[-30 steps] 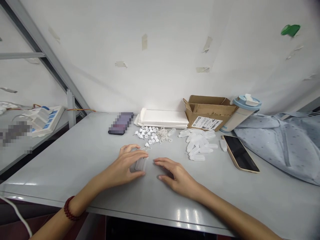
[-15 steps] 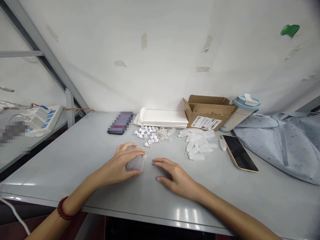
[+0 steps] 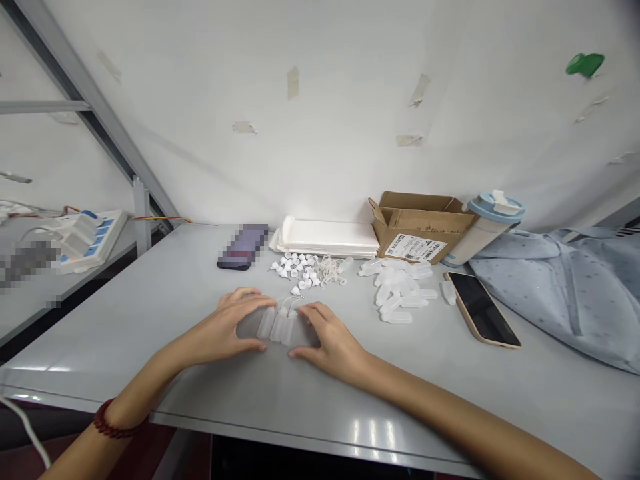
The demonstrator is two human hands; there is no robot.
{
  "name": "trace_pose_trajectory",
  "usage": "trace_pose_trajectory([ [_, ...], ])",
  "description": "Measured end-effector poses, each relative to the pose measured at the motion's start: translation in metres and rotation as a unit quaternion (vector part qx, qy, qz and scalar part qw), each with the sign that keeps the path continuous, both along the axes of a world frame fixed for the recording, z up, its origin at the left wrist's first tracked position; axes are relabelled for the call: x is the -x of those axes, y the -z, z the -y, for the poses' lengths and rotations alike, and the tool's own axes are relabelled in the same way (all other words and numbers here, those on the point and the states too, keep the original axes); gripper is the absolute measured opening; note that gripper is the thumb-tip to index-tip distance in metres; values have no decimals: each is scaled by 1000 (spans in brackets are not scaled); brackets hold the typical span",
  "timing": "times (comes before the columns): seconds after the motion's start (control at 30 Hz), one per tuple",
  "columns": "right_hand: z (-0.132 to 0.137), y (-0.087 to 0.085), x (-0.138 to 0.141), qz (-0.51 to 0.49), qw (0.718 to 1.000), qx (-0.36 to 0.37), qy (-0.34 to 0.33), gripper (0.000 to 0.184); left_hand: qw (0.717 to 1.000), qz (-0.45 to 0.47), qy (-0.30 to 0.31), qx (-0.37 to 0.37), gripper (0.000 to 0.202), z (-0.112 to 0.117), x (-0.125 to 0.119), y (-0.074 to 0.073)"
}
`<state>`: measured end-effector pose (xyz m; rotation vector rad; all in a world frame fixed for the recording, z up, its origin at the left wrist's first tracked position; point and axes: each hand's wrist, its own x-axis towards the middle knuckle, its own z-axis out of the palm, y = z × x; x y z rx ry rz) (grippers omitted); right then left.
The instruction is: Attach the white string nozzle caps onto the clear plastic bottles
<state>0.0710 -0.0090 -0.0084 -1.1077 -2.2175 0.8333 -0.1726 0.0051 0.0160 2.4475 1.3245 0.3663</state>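
Three small translucent plastic bottles [image 3: 278, 327] lie side by side on the grey table, with thin pale loops at their necks. My left hand [image 3: 233, 323] curves around their left side, its fingers and thumb apart and the index fingertip close to the leftmost neck. On the other side is my right hand [image 3: 327, 341], fingers and thumb spread, fingertips at or very near the rightmost bottle. Whether the fingertips press on the bottles I cannot tell. Just beyond lie a heap of white caps [image 3: 294, 267] with thin tips and a tangle of pale rings [image 3: 329, 268].
A pile of loose translucent bottles [image 3: 395, 283] lies to the right, beside a phone [image 3: 483, 310] and a blue cloth bag [image 3: 545, 287]. White flat packs [image 3: 330, 235], a cardboard box [image 3: 425, 220] and a tumbler [image 3: 480, 233] line the wall. A second phone [image 3: 245, 243] lies back left.
My right hand has moved left to the bottles. My left hand has drawn back left, uncovering the row, which now shows three bottles spread slightly apart.
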Motion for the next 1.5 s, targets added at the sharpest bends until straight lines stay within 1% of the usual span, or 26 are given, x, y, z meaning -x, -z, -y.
trace_pose_trajectory([
  [0.13, -4, 0, 5, -1, 1000, 4, 6, 57, 1000, 10, -16, 24, 62, -1, 0, 2],
  [0.27, -5, 1, 6, -4, 1000, -3, 13, 52, 1000, 29, -6, 6, 59, -1, -2, 2],
  [0.37, -4, 2, 6, -10, 1000, -6, 18, 49, 999, 30, -11, 5, 59, -1, -4, 1],
  [0.5, -4, 3, 7, -19, 1000, -10, 21, 47, 999, 26, -13, 14, 59, -1, -5, 1],
  [0.67, -4, 3, 8, -17, 1000, -4, 24, 49, 1000, 19, -4, 6, 60, -1, -6, 0],
  [0.83, -2, -1, 3, -23, 1000, -9, 12, 53, 999, 33, -1, -20, 58, 0, -10, -10],
  [0.93, -2, -5, -11, -16, 1000, -20, 7, 50, 998, 47, 3, -30, 52, -1, -17, -20],
  [1.03, -4, -12, -35, -9, 999, -40, 35, 42, 998, 62, 0, -30, 43, -5, -27, -27],
  [1.17, -14, -20, -71, 3, 991, -76, 114, 18, 996, 69, -6, -50, 32, -20, -49, -32],
  [1.23, -20, -23, -86, 10, 983, -116, 144, 13, 996, 57, 19, -62, 28, -29, -64, -35],
  [1.33, -31, -22, -102, 25, 968, -196, 156, 13, 994, 24, 73, -73, 24, -41, -89, -38],
  [1.4, -37, -20, -111, 45, 957, -237, 161, 14, 990, -7, 98, -104, 24, -48, -106, -38],
  [1.5, -46, -15, -123, 79, 944, -267, 178, 17, 971, -86, 152, -164, 23, -58, -128, -34],
])
